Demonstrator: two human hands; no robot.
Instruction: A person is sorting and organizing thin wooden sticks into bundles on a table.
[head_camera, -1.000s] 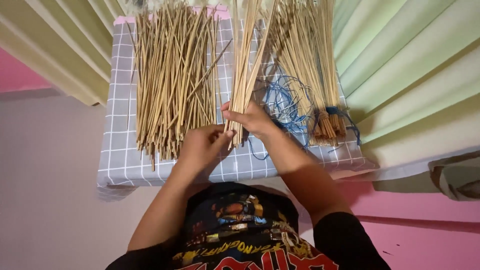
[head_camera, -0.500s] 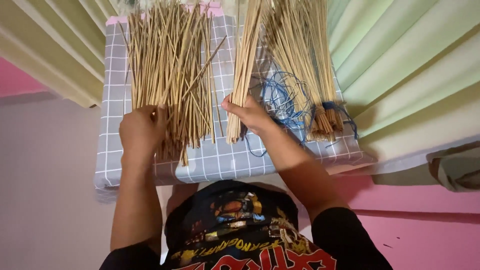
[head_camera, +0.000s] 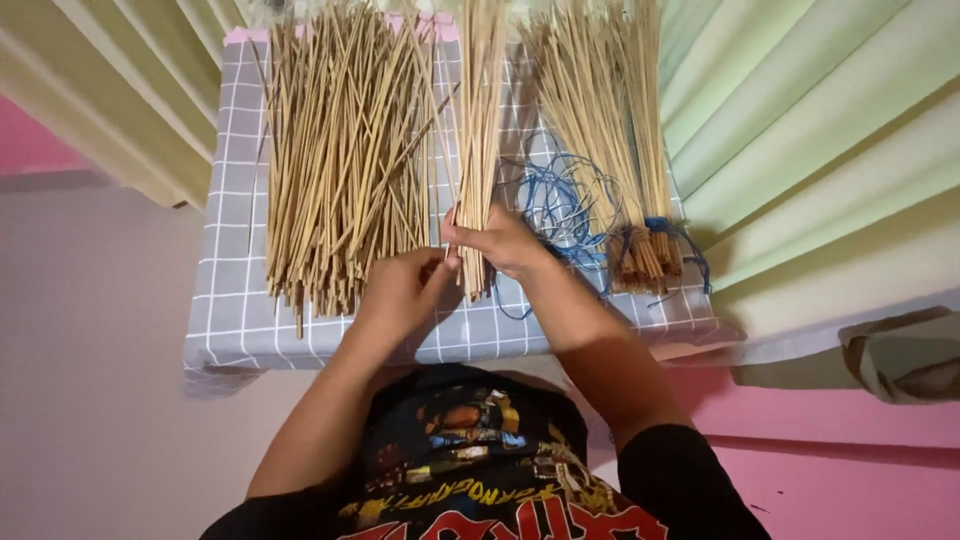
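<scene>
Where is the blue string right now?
In the head view, the blue string lies right of centre on the checked cloth, between the right hand and the tied bundle.

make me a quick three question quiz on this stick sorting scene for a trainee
1. True or false: the right hand grips a small bundle of sticks.
2. What colour is the string beside the tied bundle?
3. Where is the loose pile: A, on the person's left; B, on the right; C, on the floor?

Key: 1 true. 2 blue. 3 A. The left hand meets the right at the small bundle's lower end, over the checked cloth.
</scene>
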